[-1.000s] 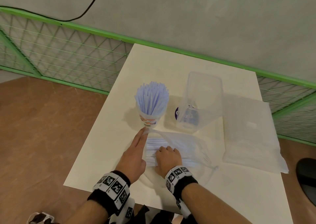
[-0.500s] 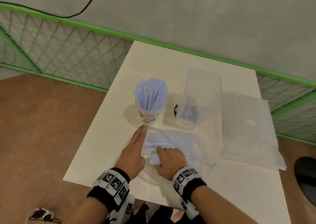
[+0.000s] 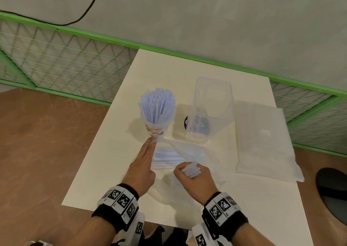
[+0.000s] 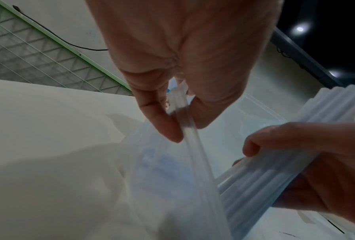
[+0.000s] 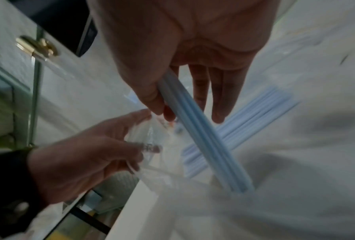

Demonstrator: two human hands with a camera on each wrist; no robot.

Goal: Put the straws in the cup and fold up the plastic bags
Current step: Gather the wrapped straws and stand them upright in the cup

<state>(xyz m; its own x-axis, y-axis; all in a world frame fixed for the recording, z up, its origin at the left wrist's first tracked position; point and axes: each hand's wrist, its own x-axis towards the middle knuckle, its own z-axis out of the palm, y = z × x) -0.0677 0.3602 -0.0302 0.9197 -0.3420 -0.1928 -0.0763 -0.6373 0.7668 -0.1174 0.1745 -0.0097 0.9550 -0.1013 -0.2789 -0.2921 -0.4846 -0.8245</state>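
Observation:
A printed cup (image 3: 156, 128) packed with pale blue straws (image 3: 157, 106) stands on the cream table (image 3: 112, 161). In front of it lies a clear zip bag (image 3: 189, 150) with more straws (image 3: 167, 158) inside. My left hand (image 3: 142, 163) pinches the bag's zip edge (image 4: 185, 116) and holds it up near the cup. My right hand (image 3: 193, 177) grips a small bundle of straws (image 3: 191, 169), seen as blue tubes (image 5: 203, 142) in the right wrist view, drawn out of the bag's mouth.
A clear rectangular tub (image 3: 210, 110) stands right of the cup, over a dark round sticker (image 3: 186, 122). A flat plastic bag (image 3: 262, 142) lies at the table's right edge. A green mesh fence (image 3: 65, 61) runs behind; a black stool (image 3: 332, 189) sits at the right.
My right hand has closed on a bundle of straws and pulled back toward me out of the bag. The left hand keeps the bag's edge lifted.

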